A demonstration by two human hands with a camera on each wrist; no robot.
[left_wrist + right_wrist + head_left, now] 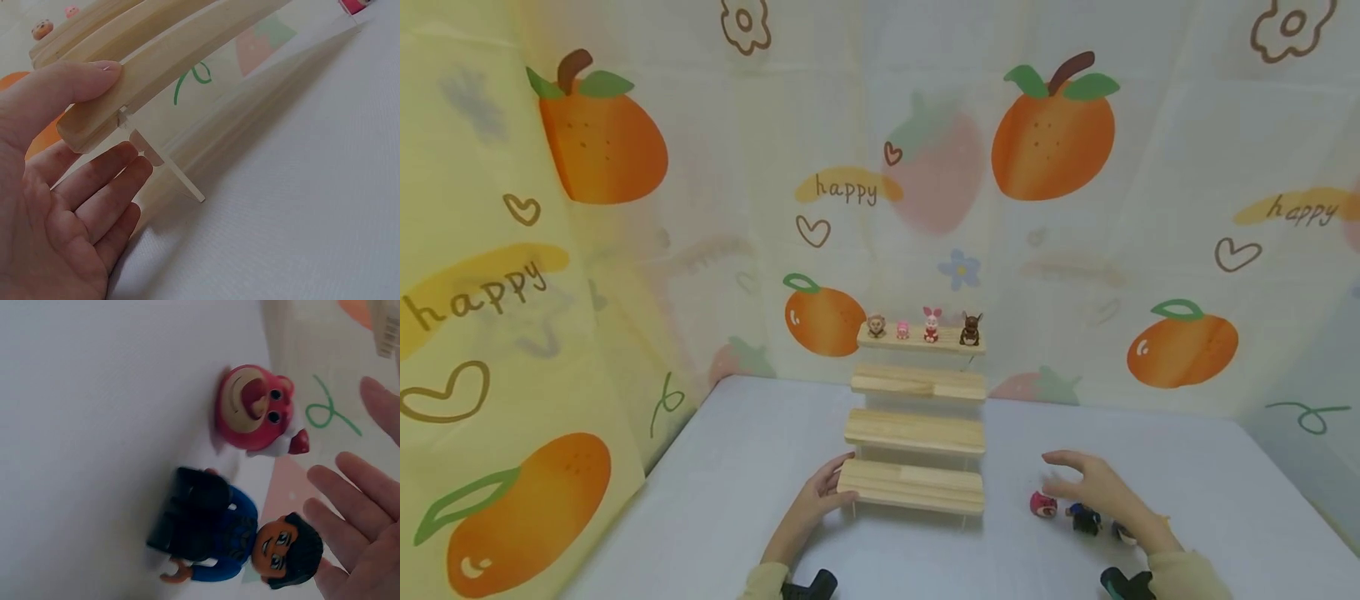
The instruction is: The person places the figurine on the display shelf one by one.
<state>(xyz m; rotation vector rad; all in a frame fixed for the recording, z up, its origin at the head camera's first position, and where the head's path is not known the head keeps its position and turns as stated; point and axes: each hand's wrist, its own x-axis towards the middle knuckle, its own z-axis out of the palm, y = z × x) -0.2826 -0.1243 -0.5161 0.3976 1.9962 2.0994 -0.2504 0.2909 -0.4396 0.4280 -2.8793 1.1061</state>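
Observation:
A tiered wooden display shelf [913, 429] stands on the white table. At the left end of its lowest board [169, 69], my left hand [812, 498] has the thumb on top and the index finger below; its other fingers [103, 187] are spread near a thin leg. My right hand [1101, 487] hovers with parted fingers above toys on the right, holding nothing. Closest to it are a round pink bear figure [250, 409] and a black-haired toy figure in blue [231, 528]. Another small toy [1123, 533] is partly hidden under the right wrist.
Several small figures line the top board, among them a pink long-eared one [932, 325] and a dark brown one [971, 330]. Behind the table hangs a cloth [820, 108] printed with fruit; a yellow side panel [512, 350] borders the left.

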